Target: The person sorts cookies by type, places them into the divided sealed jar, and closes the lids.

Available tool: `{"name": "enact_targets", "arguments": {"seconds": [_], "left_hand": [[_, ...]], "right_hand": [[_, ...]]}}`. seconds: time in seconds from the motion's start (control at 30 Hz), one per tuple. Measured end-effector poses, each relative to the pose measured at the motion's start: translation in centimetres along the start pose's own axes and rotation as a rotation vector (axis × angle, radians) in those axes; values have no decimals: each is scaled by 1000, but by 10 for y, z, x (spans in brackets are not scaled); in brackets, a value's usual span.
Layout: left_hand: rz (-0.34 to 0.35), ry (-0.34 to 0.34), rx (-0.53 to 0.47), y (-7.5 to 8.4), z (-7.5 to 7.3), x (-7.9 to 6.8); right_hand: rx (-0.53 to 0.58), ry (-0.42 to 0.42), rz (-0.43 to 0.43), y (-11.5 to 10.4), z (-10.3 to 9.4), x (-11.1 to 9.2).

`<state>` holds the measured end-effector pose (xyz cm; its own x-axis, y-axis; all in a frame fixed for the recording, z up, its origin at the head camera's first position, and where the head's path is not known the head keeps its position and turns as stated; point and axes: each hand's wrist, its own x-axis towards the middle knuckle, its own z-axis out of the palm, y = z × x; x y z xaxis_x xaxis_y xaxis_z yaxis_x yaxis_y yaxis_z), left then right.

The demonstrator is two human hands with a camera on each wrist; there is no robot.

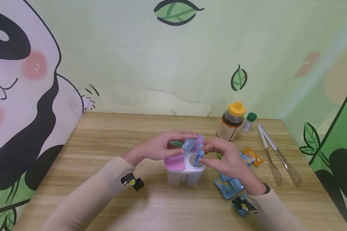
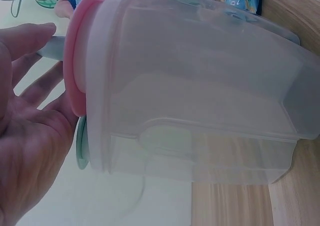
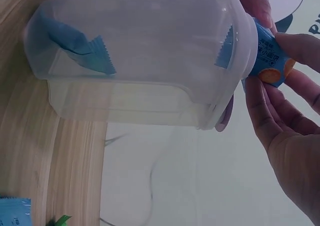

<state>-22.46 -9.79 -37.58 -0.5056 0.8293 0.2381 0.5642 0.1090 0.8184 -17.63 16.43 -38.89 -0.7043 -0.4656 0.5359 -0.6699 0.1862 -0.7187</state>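
Head view, nearest first: loose blue packets [image 1: 226,188] are scattered on the wooden table [image 1: 150,205] at four o'clock from the clear container [image 1: 173,178]. Next, the blue packet [image 3: 269,58] is pinched between the thumb and fingers of the right hand [image 1: 226,157], which is placed at two o'clock; it is held at the round opening [image 1: 192,158], part of it above the rim. As a judgement, it is best fed in end first, gripped high so that fingertips are not caught at the rim, and released only when well inside; another packet [image 3: 75,43], seen lying within, could block a straight drop. The held packet's long axis is set close to upright, its top leaned slightly toward one o'clock; a crimped end, apparently its own, is pointed down inside, as seen through the wall by the right wrist camera. At about eleven o'clock, the raised pale-blue lid [image 1: 187,146] is touched by the left hand [image 1: 159,146], whose thumb and fingers are spread apart; the lid should be held back from the opening. Farthest, between one and two o'clock, a yellow-capped bottle [image 1: 233,120] is stood.
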Motion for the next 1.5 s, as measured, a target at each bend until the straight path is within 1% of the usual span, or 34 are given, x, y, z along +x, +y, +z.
{"name": "enact_targets", "arguments": {"seconds": [0.17,0.4,0.53,0.6,0.67,0.87,1.0,1.13,1.37,1.5], "left_hand": [[5,3,2,1,-1,0],[-7,0,1,3,-1,0],[-9,-6,6,2,-1,0],[-7,-7,10,2,-1,0],[-4,-7,14,3,-1,0],[1,-10,13,4,-1,1],[-4,-10,16,3,-1,1],[-1,-8,24,2,-1,0],[5,-3,19,2,-1,0],[6,-2,16,1,-1,0]], "right_hand": [[-38,-1,-18,1,2,0],[-57,-25,-3,1,2,0],[-165,-15,-34,2,2,-1],[-225,-8,-58,4,3,-2],[-262,-5,-87,4,3,-2],[-287,3,-146,7,5,-2],[-302,3,-163,7,6,-3],[-294,-11,-164,7,6,-3],[-269,-40,-140,8,5,-3],[-277,-40,-151,8,6,-3]]}}
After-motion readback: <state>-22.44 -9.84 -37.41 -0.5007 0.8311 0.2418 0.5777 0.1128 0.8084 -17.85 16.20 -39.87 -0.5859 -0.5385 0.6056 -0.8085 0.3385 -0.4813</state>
